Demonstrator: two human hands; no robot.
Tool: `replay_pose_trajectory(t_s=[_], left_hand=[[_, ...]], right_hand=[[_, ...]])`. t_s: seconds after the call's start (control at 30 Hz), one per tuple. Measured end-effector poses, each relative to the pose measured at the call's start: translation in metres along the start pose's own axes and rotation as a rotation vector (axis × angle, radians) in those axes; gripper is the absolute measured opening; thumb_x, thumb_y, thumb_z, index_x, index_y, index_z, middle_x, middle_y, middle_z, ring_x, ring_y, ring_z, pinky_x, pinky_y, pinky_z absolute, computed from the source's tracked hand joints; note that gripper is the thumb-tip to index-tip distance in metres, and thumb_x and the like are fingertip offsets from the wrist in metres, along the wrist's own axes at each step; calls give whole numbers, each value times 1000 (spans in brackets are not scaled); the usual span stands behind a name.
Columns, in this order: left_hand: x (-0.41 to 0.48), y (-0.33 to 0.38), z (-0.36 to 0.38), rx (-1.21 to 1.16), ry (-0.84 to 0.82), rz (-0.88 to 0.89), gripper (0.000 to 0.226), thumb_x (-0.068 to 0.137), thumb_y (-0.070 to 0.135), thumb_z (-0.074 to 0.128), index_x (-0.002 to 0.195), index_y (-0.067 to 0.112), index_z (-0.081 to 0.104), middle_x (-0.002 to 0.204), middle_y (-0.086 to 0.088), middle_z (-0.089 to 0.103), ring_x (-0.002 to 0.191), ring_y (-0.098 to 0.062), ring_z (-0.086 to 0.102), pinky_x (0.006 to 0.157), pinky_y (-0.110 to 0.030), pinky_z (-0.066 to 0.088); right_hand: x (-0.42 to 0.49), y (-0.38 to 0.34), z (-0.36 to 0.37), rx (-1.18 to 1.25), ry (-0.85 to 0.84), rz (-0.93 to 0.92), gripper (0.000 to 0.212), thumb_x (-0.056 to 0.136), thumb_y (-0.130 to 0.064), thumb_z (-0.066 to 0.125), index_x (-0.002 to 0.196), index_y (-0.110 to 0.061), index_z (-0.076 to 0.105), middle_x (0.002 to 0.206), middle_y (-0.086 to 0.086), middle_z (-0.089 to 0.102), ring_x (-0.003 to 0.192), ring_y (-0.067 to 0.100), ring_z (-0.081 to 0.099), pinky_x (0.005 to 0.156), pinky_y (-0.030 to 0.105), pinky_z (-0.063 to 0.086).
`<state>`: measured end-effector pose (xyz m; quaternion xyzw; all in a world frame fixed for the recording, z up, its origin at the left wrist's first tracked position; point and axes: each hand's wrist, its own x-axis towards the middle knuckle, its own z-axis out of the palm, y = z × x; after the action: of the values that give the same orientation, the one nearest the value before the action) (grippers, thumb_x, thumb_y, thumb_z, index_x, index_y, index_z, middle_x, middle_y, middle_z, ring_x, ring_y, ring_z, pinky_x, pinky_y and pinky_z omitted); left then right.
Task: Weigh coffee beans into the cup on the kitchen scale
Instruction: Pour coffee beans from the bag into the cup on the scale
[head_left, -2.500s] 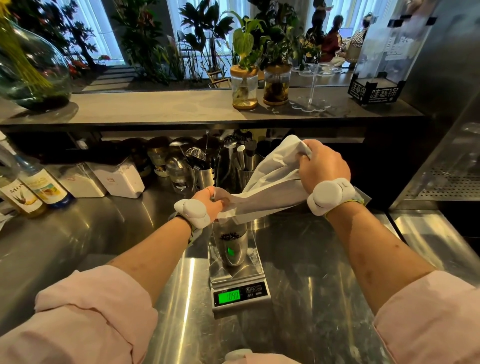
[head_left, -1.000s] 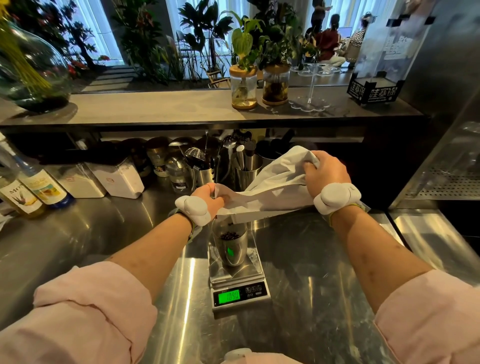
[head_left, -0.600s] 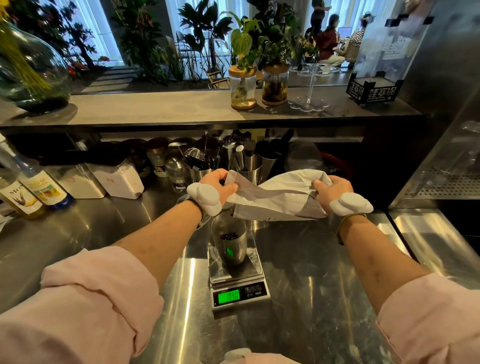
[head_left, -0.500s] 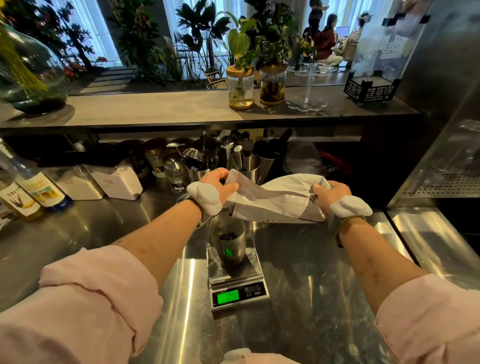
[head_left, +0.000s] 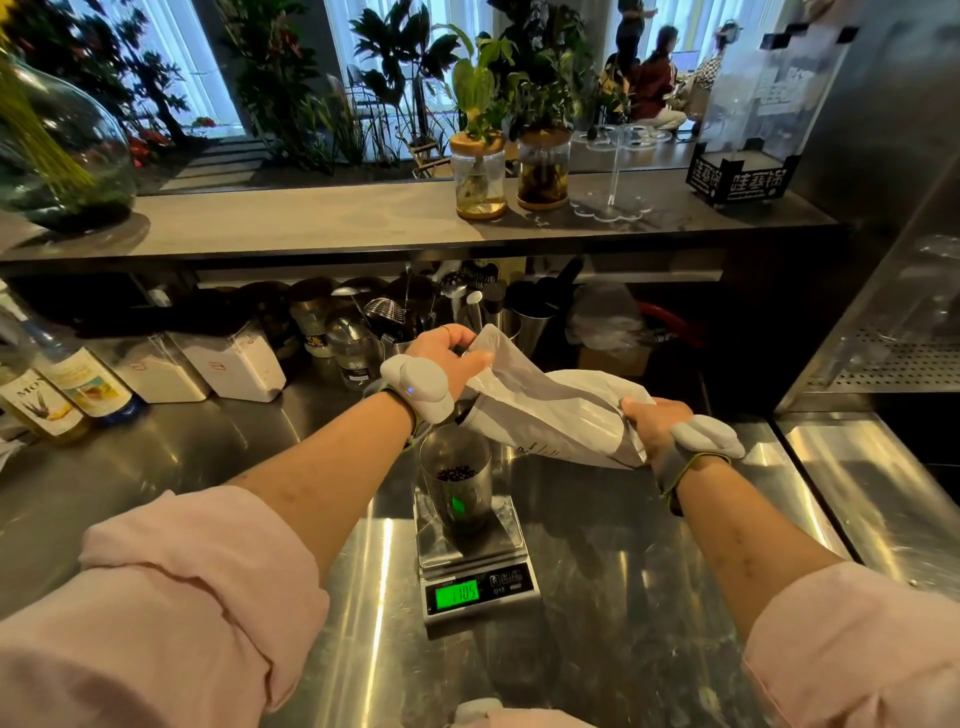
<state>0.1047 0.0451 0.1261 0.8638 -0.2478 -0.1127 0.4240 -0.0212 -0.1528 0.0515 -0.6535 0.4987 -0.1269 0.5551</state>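
A steel cup (head_left: 457, 483) with a shallow layer of dark coffee beans (head_left: 456, 473) stands on the kitchen scale (head_left: 475, 571), whose green display is lit. A white coffee bag (head_left: 550, 415) lies nearly level just above and right of the cup, its mouth raised up at the left. My left hand (head_left: 447, 353) pinches the bag's mouth above the cup. My right hand (head_left: 649, 421) grips the bag's bottom end, low near the counter.
The steel counter (head_left: 208, 467) carries syrup bottles (head_left: 62, 395) and white tubs (head_left: 234, 364) at the left, with tins and tool holders (head_left: 467, 312) behind the scale. A raised shelf (head_left: 363, 218) with plant jars runs across the back. A perforated drip tray (head_left: 893, 358) sits at right.
The bag's bottom end has dropped from high and tilted to nearly level as my right hand lowered. My left hand lifted the mouth up off the cup.
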Motion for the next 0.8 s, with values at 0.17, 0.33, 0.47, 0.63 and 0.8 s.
replay_pose_trajectory(t_s=[0.17, 0.33, 0.47, 0.63, 0.8], left_hand=[[-1, 11, -1, -23, 14, 16, 19, 88, 26, 58, 100, 12, 62, 65, 6, 53, 55, -5, 47, 37, -4, 37], [0, 23, -5, -49, 13, 39, 28, 88, 36, 56, 105, 15, 63, 78, 11, 56, 70, -2, 50, 57, -12, 39], [0, 36, -11, -164, -20, 41, 29, 89, 41, 52, 109, 21, 60, 93, 12, 56, 88, -6, 53, 78, -22, 47], [-1, 50, -19, -261, -71, 69, 36, 92, 44, 45, 118, 22, 57, 100, 8, 62, 98, -13, 59, 86, -26, 49], [-4, 58, -22, -180, -68, 132, 29, 93, 29, 49, 118, 17, 57, 104, 0, 63, 91, -12, 60, 75, -20, 48]], right_hand=[[3, 4, 0, -10, -30, 29, 35, 87, -31, 60, 110, -6, 65, 108, 17, 67, 97, 37, 62, 93, 49, 50], [4, 6, -2, 115, -101, 151, 31, 88, -24, 62, 103, 2, 58, 99, 13, 60, 97, 33, 59, 88, 45, 52], [0, 6, -3, 238, -184, 216, 24, 89, -18, 60, 108, -3, 55, 104, 12, 56, 87, 29, 51, 66, 38, 45], [0, 7, 0, 262, -329, 341, 10, 87, -17, 56, 88, -8, 58, 65, 10, 61, 64, 23, 53, 46, 28, 44], [-4, 7, 2, 356, -467, 409, 19, 89, -18, 50, 72, -9, 55, 38, 5, 52, 34, 16, 51, 33, 17, 40]])
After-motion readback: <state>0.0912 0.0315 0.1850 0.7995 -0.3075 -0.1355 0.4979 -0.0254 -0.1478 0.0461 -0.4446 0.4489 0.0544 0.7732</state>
